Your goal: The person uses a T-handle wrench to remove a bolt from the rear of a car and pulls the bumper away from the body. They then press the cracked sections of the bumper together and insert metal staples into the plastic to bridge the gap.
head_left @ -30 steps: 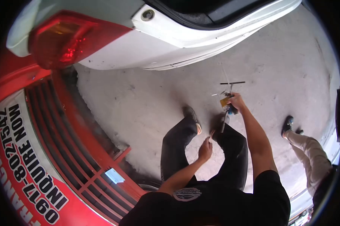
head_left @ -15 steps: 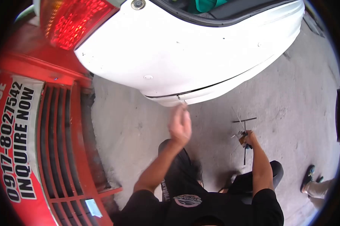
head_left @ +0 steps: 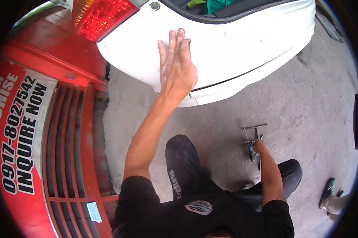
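As I spread my left hand (head_left: 178, 76), seemingly empty, over the upper-centre bodywork (head_left: 234, 51), my right hand (head_left: 260, 147) grips tools (head_left: 251, 153) right of centre. None touches the bodywork.

Two hands (head_left: 179, 75), one car (head_left: 226, 51), one T-handle (head_left: 255, 126)

Shirt: your black top (head_left: 167, 220) has short sleeves (head_left: 137, 194) ending around the elbows.
Emblem: a pale oval print (head_left: 199, 207) with dark streaks marks your shirt, lower middle of the frame.
Trousers: yours (head_left: 181, 156) are dark and long.
Lettering: pale capitals (head_left: 173, 182) run along your left trouser leg, partly unreadable.
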`<state>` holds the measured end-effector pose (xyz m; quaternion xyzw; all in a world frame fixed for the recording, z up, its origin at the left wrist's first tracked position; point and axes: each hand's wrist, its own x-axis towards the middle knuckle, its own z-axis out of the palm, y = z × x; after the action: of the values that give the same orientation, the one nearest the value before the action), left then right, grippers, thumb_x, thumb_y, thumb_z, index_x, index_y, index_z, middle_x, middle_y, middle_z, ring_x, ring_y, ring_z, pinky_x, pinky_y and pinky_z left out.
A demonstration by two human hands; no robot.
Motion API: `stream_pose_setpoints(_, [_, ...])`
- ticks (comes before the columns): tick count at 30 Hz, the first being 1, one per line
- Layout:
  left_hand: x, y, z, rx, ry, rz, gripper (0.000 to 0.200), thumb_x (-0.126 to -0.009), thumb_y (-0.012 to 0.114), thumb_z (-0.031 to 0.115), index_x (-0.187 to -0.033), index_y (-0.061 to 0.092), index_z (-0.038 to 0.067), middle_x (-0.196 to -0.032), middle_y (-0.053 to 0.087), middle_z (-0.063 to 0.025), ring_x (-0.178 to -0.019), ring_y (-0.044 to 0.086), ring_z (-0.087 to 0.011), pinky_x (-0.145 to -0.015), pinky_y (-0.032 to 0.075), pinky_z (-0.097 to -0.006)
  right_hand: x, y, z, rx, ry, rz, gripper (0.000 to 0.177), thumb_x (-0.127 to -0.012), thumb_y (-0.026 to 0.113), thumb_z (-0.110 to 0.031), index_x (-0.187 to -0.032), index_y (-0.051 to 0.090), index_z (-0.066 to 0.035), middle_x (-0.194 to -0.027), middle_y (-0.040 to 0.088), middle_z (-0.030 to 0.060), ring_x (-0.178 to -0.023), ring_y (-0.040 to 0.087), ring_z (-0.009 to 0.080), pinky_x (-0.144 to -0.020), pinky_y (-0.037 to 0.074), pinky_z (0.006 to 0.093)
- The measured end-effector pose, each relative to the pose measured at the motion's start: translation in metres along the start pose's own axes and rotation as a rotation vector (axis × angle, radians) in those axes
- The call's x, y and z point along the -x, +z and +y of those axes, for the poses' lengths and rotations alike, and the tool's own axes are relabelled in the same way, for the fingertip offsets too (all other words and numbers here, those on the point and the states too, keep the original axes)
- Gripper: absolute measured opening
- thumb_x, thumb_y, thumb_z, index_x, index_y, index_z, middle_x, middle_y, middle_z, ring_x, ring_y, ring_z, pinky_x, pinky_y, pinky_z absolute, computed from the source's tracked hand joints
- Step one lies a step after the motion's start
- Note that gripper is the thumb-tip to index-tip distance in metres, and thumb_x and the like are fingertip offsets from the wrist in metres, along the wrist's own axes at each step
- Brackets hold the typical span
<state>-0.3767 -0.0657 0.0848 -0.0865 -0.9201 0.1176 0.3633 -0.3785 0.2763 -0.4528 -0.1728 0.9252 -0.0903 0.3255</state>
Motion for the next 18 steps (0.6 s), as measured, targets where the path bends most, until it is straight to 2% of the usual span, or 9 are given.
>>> stream_pose_setpoints(4, [0.002,0.017,0.024,0.085,-0.01,-0.053,0.061,-0.085,0.06,-0.003,-0.143,0.042,-0.007,-0.166,0.035,-0.0267,-0.157,0.025,-0.0469,-0.128,0.013,-0.0647,0.005,-0.002,-0.005,0.025,-0.003,-0.053,0.041,-0.093,0.068,-0.025,-0.131,0.068,-0.009,-0.134,0.068,0.0217,-0.128,0.065,0.0378,-0.105,0.054,0.0485])
stream_pose_setpoints(6, [0.007,0.02,0.032,0.265,0.108,-0.083,0.066,-0.084,0.061,-0.002,-0.147,0.04,-0.006,-0.165,0.035,-0.027,-0.157,0.026,-0.0459,-0.129,0.015,-0.063,0.013,0.004,-0.006,0.033,0.001,-0.054,0.042,-0.093,0.069,-0.027,-0.132,0.067,-0.01,-0.137,0.066,0.0227,-0.13,0.063,0.0386,-0.105,0.054,0.0487])
stream_pose_setpoints(8, [0.01,0.017,0.032,0.266,0.108,-0.121,0.073,-0.085,0.062,-0.001,-0.153,0.035,-0.004,-0.165,0.035,-0.0263,-0.157,0.028,-0.0442,-0.129,0.014,-0.0605,0.019,0.014,-0.01,0.126,0.009,0.164,0.047,-0.095,0.068,-0.032,-0.136,0.065,-0.01,-0.145,0.06,0.0241,-0.133,0.059,0.0417,-0.105,0.053,0.0507])
stream_pose_setpoints(9, [0.009,0.015,0.029,0.194,0.072,-0.108,0.076,-0.086,0.063,0.0,-0.156,0.033,-0.003,-0.165,0.036,-0.0256,-0.157,0.029,-0.0432,-0.129,0.014,-0.0604,0.017,0.015,-0.011,0.126,0.006,0.162,0.047,-0.095,0.068,-0.032,-0.136,0.065,-0.01,-0.145,0.06,0.0241,-0.133,0.059,0.0417,-0.105,0.053,0.0507])
stream_pose_setpoints(11, [0.008,0.005,0.016,0.104,0.015,-0.052,0.082,-0.086,0.067,0.004,-0.159,0.028,-0.002,-0.164,0.039,-0.0234,-0.155,0.033,-0.0411,-0.129,0.014,-0.0601,0.01,0.015,-0.015,0.058,0.067,0.278,0.047,-0.095,0.061,-0.031,-0.138,0.062,-0.011,-0.158,0.047,0.0224,-0.143,0.047,0.0458,-0.104,0.053,0.0525])
stream_pose_setpoints(12, [0.007,-0.004,0.011,0.093,-0.031,-0.034,0.083,-0.087,0.066,0.005,-0.16,0.027,-0.003,-0.164,0.04,-0.0229,-0.155,0.033,-0.0406,-0.129,0.014,-0.0604,0.013,0.008,-0.023,0.052,0.062,0.275,0.047,-0.095,0.061,-0.031,-0.138,0.062,-0.011,-0.158,0.047,0.0224,-0.143,0.047,0.0458,-0.104,0.053,0.0525])
stream_pose_setpoints(15, [0.009,-0.019,-0.006,0.042,-0.118,-0.008,0.084,-0.089,0.066,0.007,-0.161,0.024,-0.002,-0.164,0.041,-0.0227,-0.155,0.034,-0.041,-0.128,0.015,-0.0608,0.013,-0.008,-0.041,-0.064,0.021,0.22,0.048,-0.094,0.062,-0.028,-0.139,0.062,-0.01,-0.152,0.053,0.0245,-0.139,0.053,0.0416,-0.103,0.053,0.0512])
stream_pose_setpoints(17, [0.014,-0.027,-0.018,0.085,-0.247,0.019,0.084,-0.089,0.065,0.008,-0.162,0.024,-0.002,-0.166,0.037,-0.0245,-0.156,0.032,-0.0414,-0.129,0.016,-0.0592,0.014,0.008,-0.045,-0.114,-0.153,-0.122,0.051,-0.091,0.064,-0.028,-0.138,0.063,-0.009,-0.139,0.064,0.0265,-0.13,0.062,0.039,-0.102,0.054,0.0505])
stream_pose_setpoints(18, [0.015,-0.029,-0.021,0.058,-0.258,0.031,0.084,-0.089,0.065,0.008,-0.162,0.024,-0.002,-0.166,0.037,-0.0245,-0.156,0.032,-0.0414,-0.129,0.016,-0.0592,0.005,0.033,-0.041,-0.071,-0.232,-0.147,0.053,-0.09,0.064,-0.03,-0.138,0.064,-0.008,-0.132,0.067,0.027,-0.125,0.065,0.0392,-0.103,0.054,0.0504])
